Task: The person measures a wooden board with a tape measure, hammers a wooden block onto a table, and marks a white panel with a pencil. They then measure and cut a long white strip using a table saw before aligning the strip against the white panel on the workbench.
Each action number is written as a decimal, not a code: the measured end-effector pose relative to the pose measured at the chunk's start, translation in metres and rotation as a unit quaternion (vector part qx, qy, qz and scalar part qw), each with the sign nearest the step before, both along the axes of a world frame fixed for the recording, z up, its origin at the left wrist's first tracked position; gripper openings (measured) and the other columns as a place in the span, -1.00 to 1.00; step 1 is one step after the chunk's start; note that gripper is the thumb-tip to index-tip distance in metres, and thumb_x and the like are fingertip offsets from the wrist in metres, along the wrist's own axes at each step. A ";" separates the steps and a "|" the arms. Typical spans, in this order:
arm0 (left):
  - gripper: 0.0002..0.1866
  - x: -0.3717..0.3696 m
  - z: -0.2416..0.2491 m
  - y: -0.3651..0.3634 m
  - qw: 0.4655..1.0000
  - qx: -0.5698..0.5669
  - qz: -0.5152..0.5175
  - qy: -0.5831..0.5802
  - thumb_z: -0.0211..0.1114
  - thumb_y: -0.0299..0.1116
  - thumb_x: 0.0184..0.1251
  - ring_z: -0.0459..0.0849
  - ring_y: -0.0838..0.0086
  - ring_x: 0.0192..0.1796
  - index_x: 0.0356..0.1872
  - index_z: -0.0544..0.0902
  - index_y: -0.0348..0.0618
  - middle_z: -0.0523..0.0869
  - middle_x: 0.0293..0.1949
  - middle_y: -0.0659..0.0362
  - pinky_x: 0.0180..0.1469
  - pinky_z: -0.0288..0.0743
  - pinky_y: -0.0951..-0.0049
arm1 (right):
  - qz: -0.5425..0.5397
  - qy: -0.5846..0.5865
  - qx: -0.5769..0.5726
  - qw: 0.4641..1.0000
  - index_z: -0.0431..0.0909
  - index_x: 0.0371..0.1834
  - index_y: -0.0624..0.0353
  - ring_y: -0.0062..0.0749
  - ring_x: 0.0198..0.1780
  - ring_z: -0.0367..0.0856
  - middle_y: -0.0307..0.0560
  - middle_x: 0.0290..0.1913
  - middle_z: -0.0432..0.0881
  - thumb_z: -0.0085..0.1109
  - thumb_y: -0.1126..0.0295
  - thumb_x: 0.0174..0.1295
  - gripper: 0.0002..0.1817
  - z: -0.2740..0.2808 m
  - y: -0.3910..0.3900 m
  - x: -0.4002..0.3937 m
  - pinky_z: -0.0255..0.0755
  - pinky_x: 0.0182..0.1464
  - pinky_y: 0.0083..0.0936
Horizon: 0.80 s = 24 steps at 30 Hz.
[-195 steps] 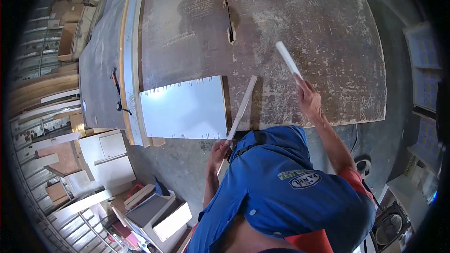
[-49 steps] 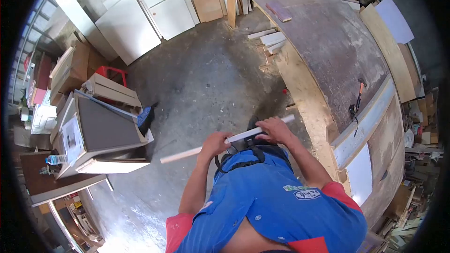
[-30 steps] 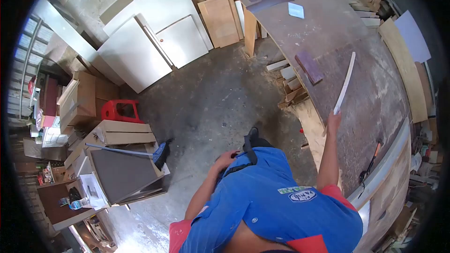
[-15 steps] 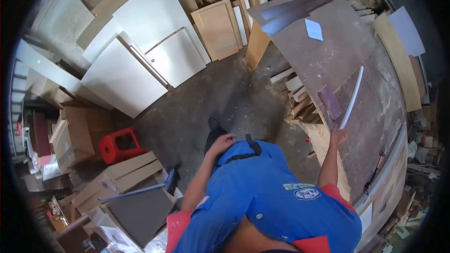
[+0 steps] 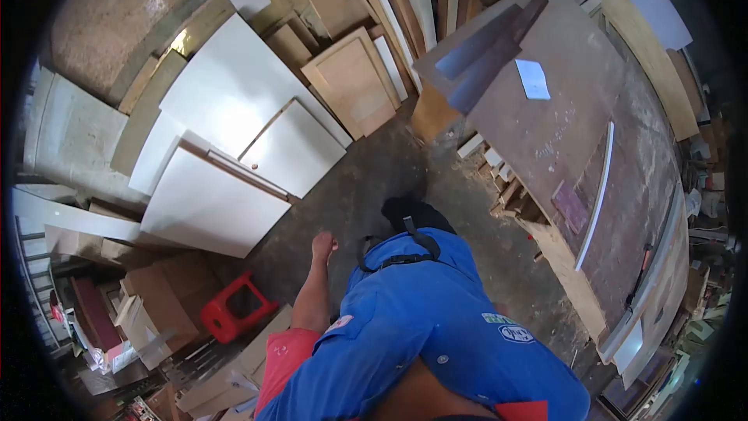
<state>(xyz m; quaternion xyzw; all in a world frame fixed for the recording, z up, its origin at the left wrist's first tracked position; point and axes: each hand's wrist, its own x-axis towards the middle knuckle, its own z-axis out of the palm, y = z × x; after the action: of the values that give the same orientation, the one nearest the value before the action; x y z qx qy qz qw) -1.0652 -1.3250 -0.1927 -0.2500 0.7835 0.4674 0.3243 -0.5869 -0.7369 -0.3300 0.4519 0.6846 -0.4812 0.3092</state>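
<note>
My left hand [image 5: 323,246] hangs beside my blue work shirt [image 5: 421,304], over the floor. Its fingers are curled in, and nothing shows in them. The nearest large thing to it is a white panel [image 5: 210,206] leaning to the left. My right hand is out of sight; my body hides that arm. On the brown worktable [image 5: 580,140] lies a long, thin, pale strip [image 5: 597,195], slightly bowed in this view. Beside the strip rests a small purplish block [image 5: 570,206].
A red plastic stool [image 5: 236,308] stands at lower left, near cardboard boxes [image 5: 175,288]. More white panels [image 5: 234,86] and wooden boards lean at the back. A light blue sheet [image 5: 533,79] lies on the table, with a dark-handled tool [image 5: 640,274] near its right edge.
My right hand has let go of the pale strip and left the view; the strip lies on the table. My left hand has swung forward from my waist. The view has shifted as I move.
</note>
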 end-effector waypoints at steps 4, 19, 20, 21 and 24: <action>-0.86 -0.010 -0.044 -0.022 0.994 0.008 -0.027 -0.101 0.25 -0.37 0.09 0.65 0.46 -0.57 -0.41 0.67 -0.21 0.67 -0.61 0.14 -0.55 0.42 0.43 | -0.082 -0.030 0.000 0.996 0.62 -0.02 0.17 -0.39 -0.28 0.62 -0.16 -0.34 0.65 0.18 0.27 0.26 -0.70 -0.002 -0.088 -0.095 0.47 -0.22 -0.33; -0.72 -0.362 -0.055 0.099 0.972 0.016 -0.235 -0.018 0.29 -0.36 0.11 0.67 0.47 -0.43 -0.14 0.69 -0.22 0.73 -0.42 0.12 -0.33 0.55 0.43 | -0.141 0.285 0.141 0.938 0.58 -0.01 0.26 -0.52 -0.29 0.58 -0.14 -0.27 0.65 0.15 0.19 0.34 -0.65 0.137 -0.060 -0.534 0.51 -0.19 -0.51; -0.72 -0.386 -0.054 0.113 0.970 0.016 -0.242 -0.015 0.29 -0.36 0.11 0.67 0.47 -0.43 -0.14 0.69 -0.22 0.73 -0.42 0.12 -0.33 0.55 0.43 | -0.175 0.245 0.141 0.943 0.58 -0.14 0.24 -0.53 -0.35 0.55 -0.15 -0.36 0.62 0.13 0.18 0.35 -0.69 0.148 -0.070 -0.531 0.50 -0.25 -0.50; -0.69 -0.409 -0.048 0.130 0.944 -0.038 -0.327 0.022 0.27 -0.21 0.11 0.70 0.29 -0.24 -0.19 0.72 -0.18 0.75 -0.31 0.01 -0.16 0.56 0.30 | -0.210 0.203 0.141 0.946 0.59 -0.26 0.21 -0.53 -0.42 0.52 -0.17 -0.45 0.59 0.10 0.16 0.37 -0.70 0.159 -0.083 -0.526 0.49 -0.32 -0.49; -0.59 -0.496 -0.053 0.164 0.897 -0.085 -0.431 0.056 0.24 -0.05 0.11 0.69 0.08 0.03 -0.17 0.73 -0.13 0.74 -0.12 -0.10 0.09 0.53 0.16 | -0.309 0.112 0.076 0.941 0.53 -0.28 0.22 -0.30 -0.40 0.52 -0.14 -0.43 0.52 0.05 0.13 0.32 -0.67 0.112 -0.136 -0.449 0.44 -0.31 -0.35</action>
<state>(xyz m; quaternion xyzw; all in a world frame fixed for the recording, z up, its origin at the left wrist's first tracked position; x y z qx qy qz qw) -1.5614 -1.1607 -0.2460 0.1118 0.8683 0.2268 0.4267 -1.0362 -0.8729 -0.2177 0.6064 0.5758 -0.5475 0.0315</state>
